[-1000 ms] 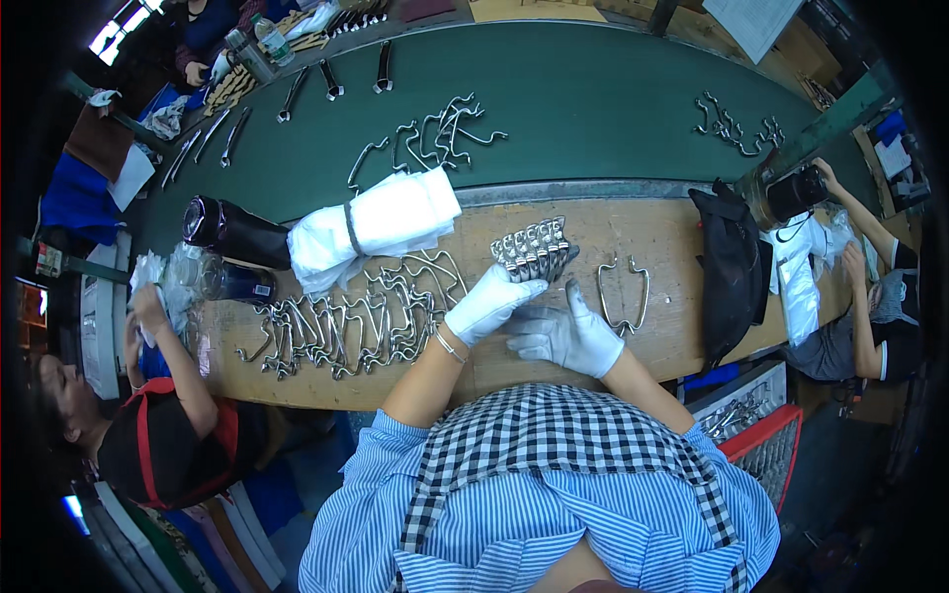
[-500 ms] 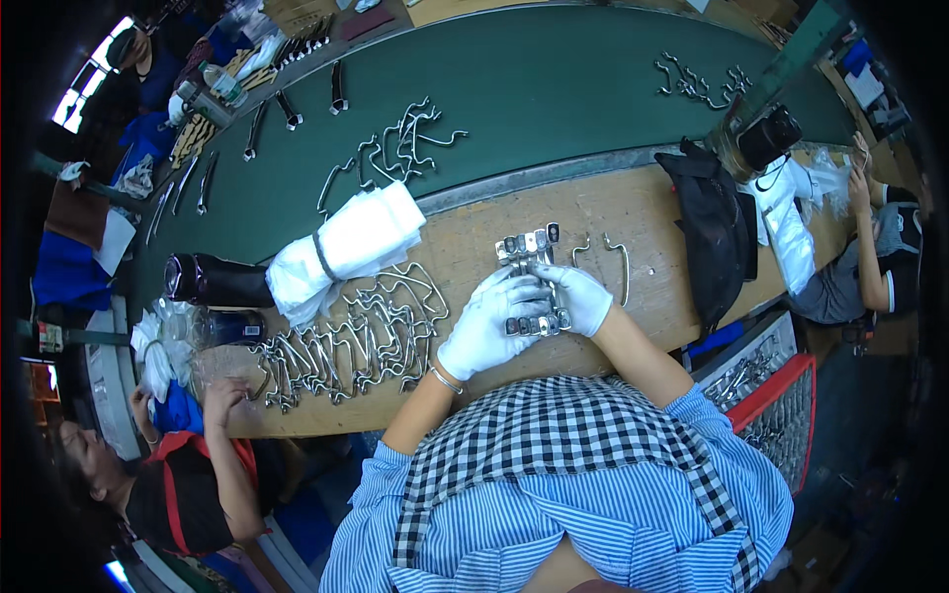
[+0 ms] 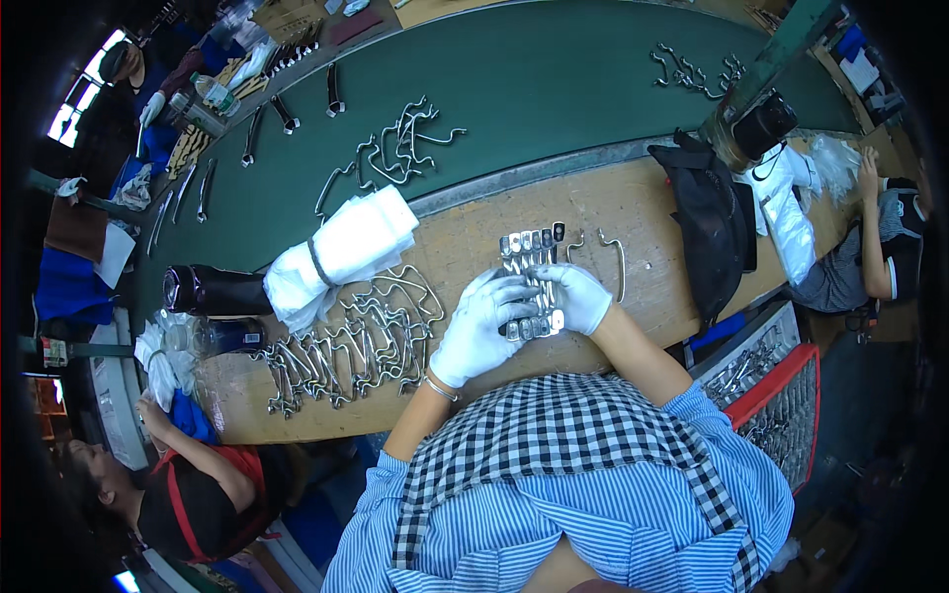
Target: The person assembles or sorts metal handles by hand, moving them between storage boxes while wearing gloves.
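In front of my chest, both white-gloved hands hold a row of shiny bent metal bars (image 3: 534,243) side by side. Their flattened ends stick out above and below the fingers. My left hand (image 3: 486,329) is closed round the row from the left, its fingers lying across the middle. On the right side my right hand (image 3: 579,296) grips the same row, thumb on top. Two loose bent metal rods (image 3: 621,259) lie on the wooden table just beyond my right hand. Left of my left hand spreads a tangled heap of similar bent rods (image 3: 361,346).
A rolled white plastic bundle (image 3: 361,237) lies beyond the heap. Behind the table runs a green conveyor belt (image 3: 554,99) carrying more bent rods (image 3: 405,138). A black bag (image 3: 697,232) sits at right, above a red-edged tray (image 3: 781,395). Co-workers (image 3: 188,484) are at both sides.
The row of bars has turned in my hands, its flat ends now facing up more evenly. At left, the co-worker's arm has moved toward the plastic bags.
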Demonstrator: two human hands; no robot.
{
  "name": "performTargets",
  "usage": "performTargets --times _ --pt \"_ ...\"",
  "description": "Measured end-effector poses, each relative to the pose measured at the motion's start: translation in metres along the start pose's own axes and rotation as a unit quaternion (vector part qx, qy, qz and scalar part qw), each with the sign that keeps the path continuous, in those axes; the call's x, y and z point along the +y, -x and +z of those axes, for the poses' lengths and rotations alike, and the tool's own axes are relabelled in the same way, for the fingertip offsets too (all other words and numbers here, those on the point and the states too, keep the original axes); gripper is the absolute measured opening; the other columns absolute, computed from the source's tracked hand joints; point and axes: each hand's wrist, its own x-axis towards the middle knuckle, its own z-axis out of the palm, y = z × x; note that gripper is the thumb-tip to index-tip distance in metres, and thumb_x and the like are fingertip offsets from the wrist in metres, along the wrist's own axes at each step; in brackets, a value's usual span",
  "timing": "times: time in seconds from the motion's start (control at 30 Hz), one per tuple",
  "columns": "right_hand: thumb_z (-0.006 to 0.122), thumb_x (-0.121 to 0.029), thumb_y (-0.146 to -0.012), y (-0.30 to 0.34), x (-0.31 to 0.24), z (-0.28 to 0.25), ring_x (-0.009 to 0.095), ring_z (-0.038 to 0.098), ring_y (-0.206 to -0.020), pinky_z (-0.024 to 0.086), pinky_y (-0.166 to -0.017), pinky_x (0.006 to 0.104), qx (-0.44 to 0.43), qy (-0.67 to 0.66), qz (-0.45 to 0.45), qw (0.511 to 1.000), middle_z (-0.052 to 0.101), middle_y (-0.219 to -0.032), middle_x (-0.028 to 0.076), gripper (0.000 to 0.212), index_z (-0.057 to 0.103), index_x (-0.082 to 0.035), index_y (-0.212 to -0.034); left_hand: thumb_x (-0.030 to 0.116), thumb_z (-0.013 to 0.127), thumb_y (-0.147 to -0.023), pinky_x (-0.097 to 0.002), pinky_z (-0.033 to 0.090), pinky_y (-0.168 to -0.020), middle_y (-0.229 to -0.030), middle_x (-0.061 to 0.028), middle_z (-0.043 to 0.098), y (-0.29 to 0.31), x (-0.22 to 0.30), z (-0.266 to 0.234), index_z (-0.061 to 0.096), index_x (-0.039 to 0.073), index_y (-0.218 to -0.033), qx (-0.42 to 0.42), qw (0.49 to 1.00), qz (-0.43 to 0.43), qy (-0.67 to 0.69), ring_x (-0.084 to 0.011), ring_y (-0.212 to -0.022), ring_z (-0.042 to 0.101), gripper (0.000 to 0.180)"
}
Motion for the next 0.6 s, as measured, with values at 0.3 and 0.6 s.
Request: performTargets --times 0.3,0.6 --pt "0.05 -0.003 -0.089 0.0005 0.0004 0.0023 0.022 0.067 -0.083 0.057 -0.076 0.0374 -0.002 -0.005 -0.007 1.0 0.067 -0.098 0.014 0.024 0.058 0.004 -0.11 0.01 0.075 -0.063 -0.0467 0.035 -0.109 -0.111 -0.0045 0.065 0.0031 -0.0006 0.0 0.067 0.011 -0.094 0.013 0.999 -0.017 -0.032 -0.0254 -0.117 0.055 0.032" --pt "0.049 0.003 -0.08 0.0027 -0.0027 0.0059 0.022 0.068 -0.082 0.057 -0.077 0.0365 -0.017 0.016 -0.025 0.999 0.067 -0.096 0.014 0.029 0.06 0.006 -0.107 0.013 0.076 -0.064 -0.0457 0.036 -0.108 -0.106 -0.0051 0.063 0.0039 -0.0051 0.004 0.058 0.01 -0.088 0.051 0.998 -0.016 -0.039 -0.0248 -0.114 0.056 0.031"
